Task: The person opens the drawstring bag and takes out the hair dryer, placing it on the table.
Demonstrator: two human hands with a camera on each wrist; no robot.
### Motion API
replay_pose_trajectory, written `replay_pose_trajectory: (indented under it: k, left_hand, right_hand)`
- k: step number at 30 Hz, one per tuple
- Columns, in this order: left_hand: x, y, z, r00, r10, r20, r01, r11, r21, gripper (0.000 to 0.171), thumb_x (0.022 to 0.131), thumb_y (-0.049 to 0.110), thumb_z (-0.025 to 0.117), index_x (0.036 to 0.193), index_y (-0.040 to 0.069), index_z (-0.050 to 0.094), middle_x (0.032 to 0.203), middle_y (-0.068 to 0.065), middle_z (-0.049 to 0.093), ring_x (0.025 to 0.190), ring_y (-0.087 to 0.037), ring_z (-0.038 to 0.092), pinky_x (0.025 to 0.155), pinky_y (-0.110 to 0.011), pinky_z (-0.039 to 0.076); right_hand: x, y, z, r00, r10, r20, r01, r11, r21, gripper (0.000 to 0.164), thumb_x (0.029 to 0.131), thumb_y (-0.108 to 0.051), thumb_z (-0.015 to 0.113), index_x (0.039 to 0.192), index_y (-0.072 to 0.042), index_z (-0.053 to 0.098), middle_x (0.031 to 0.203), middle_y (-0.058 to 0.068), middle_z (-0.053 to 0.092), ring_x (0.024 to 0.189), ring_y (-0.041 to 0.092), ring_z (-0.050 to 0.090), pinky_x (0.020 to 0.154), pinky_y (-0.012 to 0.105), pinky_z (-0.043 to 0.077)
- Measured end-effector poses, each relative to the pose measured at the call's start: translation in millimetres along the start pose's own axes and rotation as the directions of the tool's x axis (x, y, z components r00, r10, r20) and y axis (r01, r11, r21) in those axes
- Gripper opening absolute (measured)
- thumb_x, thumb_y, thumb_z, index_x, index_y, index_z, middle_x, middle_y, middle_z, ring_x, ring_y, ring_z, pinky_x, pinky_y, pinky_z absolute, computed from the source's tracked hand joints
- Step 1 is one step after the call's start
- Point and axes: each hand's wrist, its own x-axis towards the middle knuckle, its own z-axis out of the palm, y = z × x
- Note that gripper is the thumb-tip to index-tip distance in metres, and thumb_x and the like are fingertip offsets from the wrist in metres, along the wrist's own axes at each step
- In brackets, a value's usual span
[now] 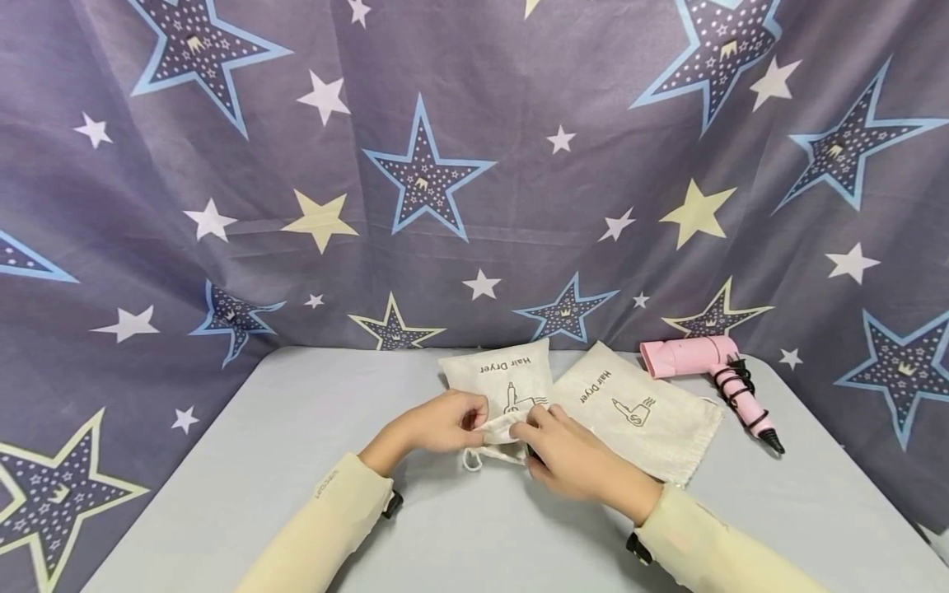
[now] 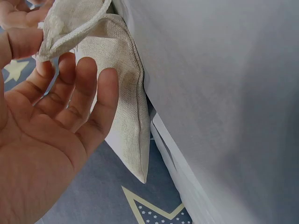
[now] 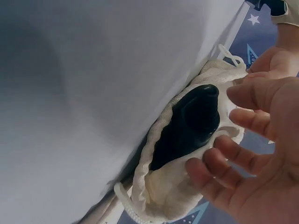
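A beige drawstring bag (image 1: 493, 377), printed "Hair Dryer" upside down to me, lies plump at the table's back with its mouth toward me. My left hand (image 1: 442, 422) pinches the cloth at the mouth's left side; in the left wrist view its other fingers (image 2: 86, 88) are bent loosely. At the right side of the mouth my right hand (image 1: 572, 455) holds the rim between thumb and forefinger. A glossy dark object (image 3: 194, 119) shows inside the mouth in the right wrist view; the rest of it is hidden. A white cord loop (image 1: 471, 459) hangs near the left hand.
A second beige "Hair Dryer" bag (image 1: 667, 428) lies flat to the right. Beyond it is a pink hair dryer (image 1: 685, 356) with its black cord wound round the handle. A star-patterned curtain (image 1: 474, 165) hangs behind the grey table (image 1: 296, 428).
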Motion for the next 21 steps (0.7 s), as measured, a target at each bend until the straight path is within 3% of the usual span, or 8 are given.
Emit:
replay_pose_trajectory:
  k: [5,10,18,21]
  left_hand:
    - [-2.1,-0.7,0.0,1.0,0.001,0.032,0.0,1.0,-0.031,0.014,0.079,0.008,0.068,0.08,0.01,0.054,0.068,0.011,0.046,0.064,-0.003,0.044,0.062,-0.022,0.038]
    - [-2.9,-0.3,0.1,0.999,-0.005,0.045,0.006,1.0,-0.026,0.015,0.08,0.008,0.068,0.079,0.012,0.053,0.068,0.011,0.045,0.064,-0.003,0.043,0.062,-0.022,0.038]
    - [-4.0,1.9,-1.6,0.998,-0.005,0.056,0.007,0.999,-0.031,0.014,0.079,0.008,0.068,0.079,0.01,0.054,0.067,0.011,0.045,0.064,-0.003,0.043,0.062,-0.022,0.037]
    - [-4.2,2.1,-1.8,0.998,0.007,0.063,-0.006,1.0,-0.024,0.014,0.081,0.01,0.069,0.081,0.009,0.055,0.067,0.005,0.049,0.065,-0.005,0.045,0.063,-0.022,0.038]
  right_hand:
    - [4,-4,2,0.995,0.088,0.055,-0.086,0.996,-0.027,0.033,0.082,-0.015,0.076,0.113,-0.019,0.066,0.097,0.001,0.051,0.08,0.02,0.044,0.063,0.031,0.042]
    - [8,-8,5,0.978,0.176,0.113,-0.175,0.984,-0.016,0.028,0.083,-0.015,0.078,0.103,-0.018,0.059,0.098,0.002,0.046,0.081,0.022,0.042,0.053,0.028,0.04]
    - [12,-6,9,0.976,0.182,0.123,-0.184,0.983,0.007,0.029,0.078,-0.005,0.076,0.099,-0.017,0.059,0.097,0.004,0.045,0.082,0.024,0.042,0.055,0.027,0.039]
    - [12,-4,10,0.976,0.18,0.12,-0.183,0.983,0.016,0.032,0.075,-0.002,0.075,0.098,-0.017,0.06,0.096,0.004,0.045,0.081,0.025,0.041,0.056,0.028,0.039]
